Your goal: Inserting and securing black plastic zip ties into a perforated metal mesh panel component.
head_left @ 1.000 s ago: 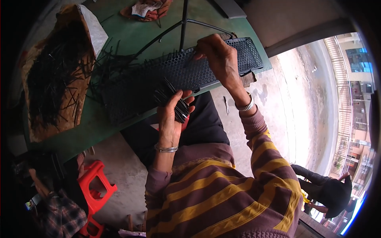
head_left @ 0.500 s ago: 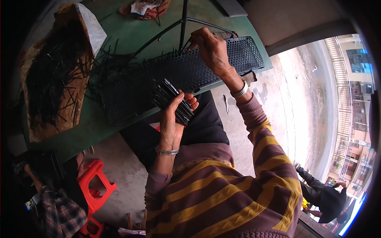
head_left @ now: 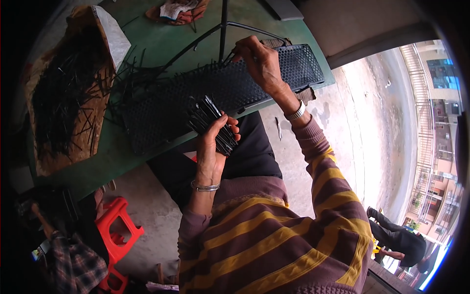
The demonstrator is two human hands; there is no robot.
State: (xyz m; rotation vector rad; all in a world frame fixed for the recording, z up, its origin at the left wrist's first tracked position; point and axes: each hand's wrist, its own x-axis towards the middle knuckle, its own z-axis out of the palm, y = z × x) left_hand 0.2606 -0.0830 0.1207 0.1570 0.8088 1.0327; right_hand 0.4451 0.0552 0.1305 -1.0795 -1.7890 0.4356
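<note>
My left hand (head_left: 210, 144) is closed around a bundle of thin black strips (head_left: 208, 110), their glossy ends fanning out past the thumb near the front edge of a long black perforated tray (head_left: 293, 66). Over the tray's far edge, my right hand (head_left: 264, 66) pinches a thin dark strip (head_left: 229, 58), partly hidden by the fingers. Several similar strips stand up along that far edge, left of the right hand. The tray lies slantwise on a green table (head_left: 259, 27).
Left of the tray, an opened brown sack (head_left: 90, 117) bears a heap of black strips (head_left: 63, 93); loose strips lie beside it. A black metal stand (head_left: 223, 34) rises behind the tray. Gloves (head_left: 177, 10) lie farther back. A red stool (head_left: 115, 230) and a seated person are lower left; another person is right.
Both my hands stay almost in place, the right one still pinching at the tray's far edge. The bundle's ends have shifted slightly in my left hand. The person at right has bent over.
</note>
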